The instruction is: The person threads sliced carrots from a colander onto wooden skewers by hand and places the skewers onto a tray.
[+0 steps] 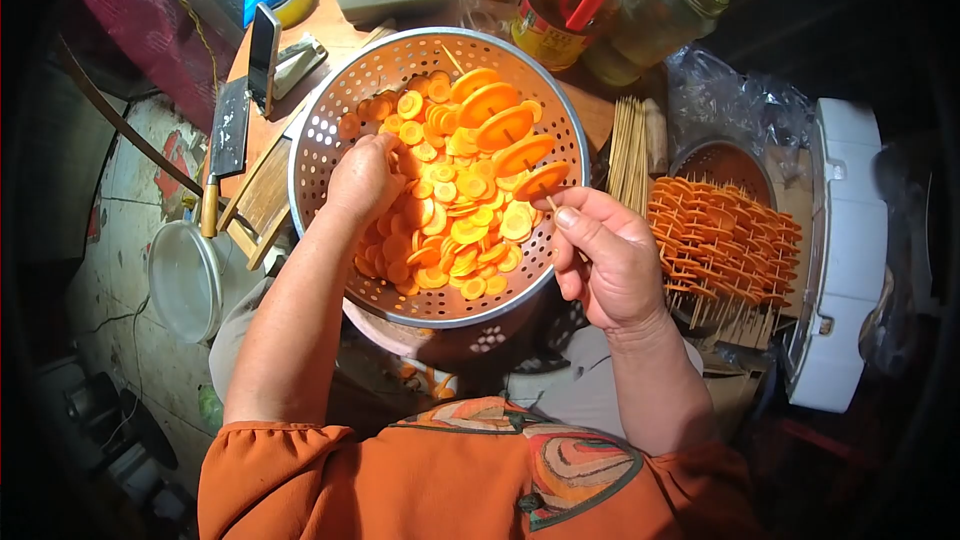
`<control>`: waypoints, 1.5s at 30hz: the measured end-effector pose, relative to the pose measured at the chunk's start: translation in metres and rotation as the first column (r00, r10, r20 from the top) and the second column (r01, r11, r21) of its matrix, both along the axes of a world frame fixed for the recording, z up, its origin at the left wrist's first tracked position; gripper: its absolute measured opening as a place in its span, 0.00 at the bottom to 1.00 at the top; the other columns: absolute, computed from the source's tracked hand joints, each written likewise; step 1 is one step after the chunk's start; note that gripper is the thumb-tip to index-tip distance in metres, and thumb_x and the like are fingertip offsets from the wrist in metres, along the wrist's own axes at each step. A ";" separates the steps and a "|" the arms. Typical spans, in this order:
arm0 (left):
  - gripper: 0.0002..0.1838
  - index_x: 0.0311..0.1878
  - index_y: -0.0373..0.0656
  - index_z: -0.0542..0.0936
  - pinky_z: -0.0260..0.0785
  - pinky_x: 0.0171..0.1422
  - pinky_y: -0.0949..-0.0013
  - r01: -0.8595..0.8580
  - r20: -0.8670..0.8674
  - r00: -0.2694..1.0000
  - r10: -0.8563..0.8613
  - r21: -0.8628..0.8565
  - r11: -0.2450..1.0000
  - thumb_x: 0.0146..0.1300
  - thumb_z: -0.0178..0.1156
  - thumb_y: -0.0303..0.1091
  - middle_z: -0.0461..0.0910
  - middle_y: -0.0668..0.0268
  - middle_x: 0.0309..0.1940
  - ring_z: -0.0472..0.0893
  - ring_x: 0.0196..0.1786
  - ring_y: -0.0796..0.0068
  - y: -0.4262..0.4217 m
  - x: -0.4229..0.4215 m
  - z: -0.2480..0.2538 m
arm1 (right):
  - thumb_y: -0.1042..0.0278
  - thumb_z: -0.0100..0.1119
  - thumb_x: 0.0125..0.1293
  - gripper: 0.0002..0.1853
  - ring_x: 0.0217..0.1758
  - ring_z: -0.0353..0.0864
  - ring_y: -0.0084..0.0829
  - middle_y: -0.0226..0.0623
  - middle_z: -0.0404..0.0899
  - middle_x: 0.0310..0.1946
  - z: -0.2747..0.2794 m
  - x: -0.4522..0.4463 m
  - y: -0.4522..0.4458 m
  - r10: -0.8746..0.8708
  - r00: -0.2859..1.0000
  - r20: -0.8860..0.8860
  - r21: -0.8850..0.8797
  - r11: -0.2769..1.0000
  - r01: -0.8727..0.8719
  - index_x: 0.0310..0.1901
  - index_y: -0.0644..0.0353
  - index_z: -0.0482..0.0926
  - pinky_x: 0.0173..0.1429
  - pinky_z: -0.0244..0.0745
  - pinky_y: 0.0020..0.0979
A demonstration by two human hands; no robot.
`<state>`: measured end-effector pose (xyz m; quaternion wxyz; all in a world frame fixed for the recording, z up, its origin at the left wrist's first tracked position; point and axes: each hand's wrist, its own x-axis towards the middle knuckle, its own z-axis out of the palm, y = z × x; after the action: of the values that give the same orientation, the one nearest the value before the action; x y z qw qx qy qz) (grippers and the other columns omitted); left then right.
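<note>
A large perforated metal colander (305, 175) holds a heap of round orange carrot slices (465, 230). Between the thumb and fingers of my right hand (610, 250) is the lower end of a thin wooden skewer of carrot slices (505, 128). Several large slices are threaded on it, spaced apart, and its bare tip points up and left over the colander. My left hand (368, 178) is inside the colander's left side, against the heap. Its fingers are curled and partly hidden, so whatever they grip cannot be made out.
Right of the colander lie bare skewers (628, 155) and a stack of filled carrot skewers (725, 240). A cleaver (230, 130) and a phone (263, 55) are at the left. Jars and a red-handled jug (570, 15) stand behind; a white bucket (185, 280) sits lower left.
</note>
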<state>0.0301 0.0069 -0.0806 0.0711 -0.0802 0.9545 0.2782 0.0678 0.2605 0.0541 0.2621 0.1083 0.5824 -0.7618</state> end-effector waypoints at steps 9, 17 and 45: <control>0.08 0.30 0.40 0.79 0.72 0.42 0.65 -0.019 0.017 1.000 0.020 -0.032 0.999 0.43 0.63 0.25 0.78 0.57 0.32 0.79 0.37 0.61 0.002 -0.002 -0.003 | 0.69 0.49 0.67 0.11 0.12 0.68 0.15 0.31 0.74 0.19 -0.002 -0.001 0.001 0.020 1.000 0.006 -0.009 1.000 -0.020 0.45 0.68 0.73 0.15 0.59 0.13; 0.07 0.32 0.39 0.79 0.72 0.40 0.64 -0.092 0.085 0.992 0.094 -0.027 0.995 0.47 0.61 0.28 0.81 0.57 0.28 0.81 0.34 0.62 0.003 -0.001 -0.010 | 0.69 0.50 0.67 0.12 0.12 0.68 0.15 0.31 0.74 0.19 -0.003 0.000 0.002 0.024 1.000 0.006 0.000 1.000 -0.024 0.45 0.68 0.73 0.15 0.59 0.13; 0.06 0.39 0.40 0.77 0.73 0.32 0.75 -0.396 0.346 0.915 0.207 0.674 0.624 0.58 0.59 0.27 0.78 0.69 0.28 0.78 0.27 0.79 -0.004 -0.009 0.052 | 0.68 0.50 0.67 0.11 0.12 0.66 0.15 0.32 0.75 0.18 0.000 0.004 0.001 0.013 1.000 0.008 0.014 1.000 -0.013 0.45 0.68 0.74 0.15 0.58 0.13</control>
<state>0.0215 0.0030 -0.0282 0.1617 -0.2371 0.7196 0.6323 0.0723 0.2615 0.0543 0.2686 0.1095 0.5873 -0.7556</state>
